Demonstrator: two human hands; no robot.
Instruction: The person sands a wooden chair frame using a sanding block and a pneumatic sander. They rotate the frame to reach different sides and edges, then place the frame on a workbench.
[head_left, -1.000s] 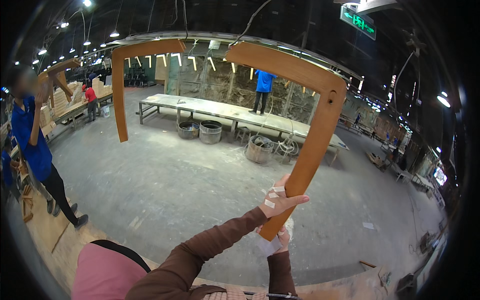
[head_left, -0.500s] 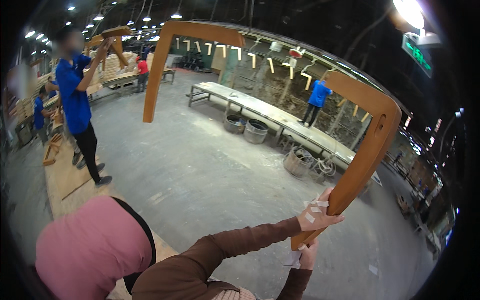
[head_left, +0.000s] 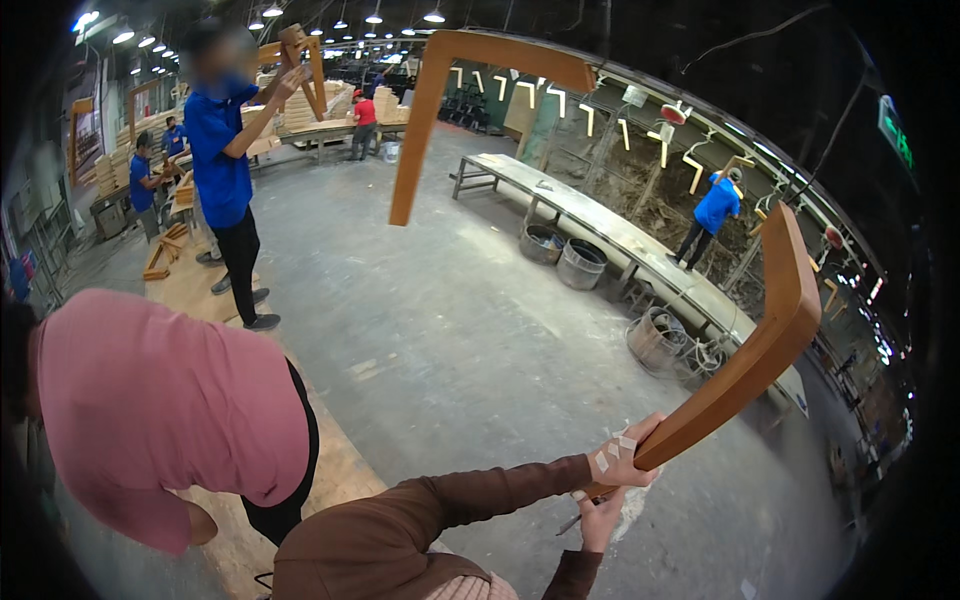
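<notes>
Left grip (head_left: 618, 455), white tape strips across its back, is wrapped firmly round the lower part of a brown bent wooden piece (head_left: 742, 368). Right grip (head_left: 600, 518) sits just below it, at the same end; I cannot tell whether it clasps the wood or only the small dark-edged thing beside my thumb. Taking the long bench (head_left: 590, 215) as my mark, I have the wooden piece slanting up in front of its right end. Up and to the right of that bench hangs a green lit sign (head_left: 896, 132), too slanted for me to read.

Half a second ago the broad face with its dark slot was turned toward me; now I have the piece rolled round, with the slot out of sight. My view has swung left too, so the person in pink (head_left: 170, 400), nearer to me and left of the bench, shows more fully.

Just before the bench's near side stand a left tub (head_left: 541, 246) with something dark and some bluish bits in it, and a middle tub (head_left: 582, 265) whose inside is too dark to make out. Farther along, toward the bench's right end, a third tub (head_left: 657, 340) has something inside that I cannot identify. Well to the bench's left is a white bucket (head_left: 390, 153), its contents hidden.
</notes>
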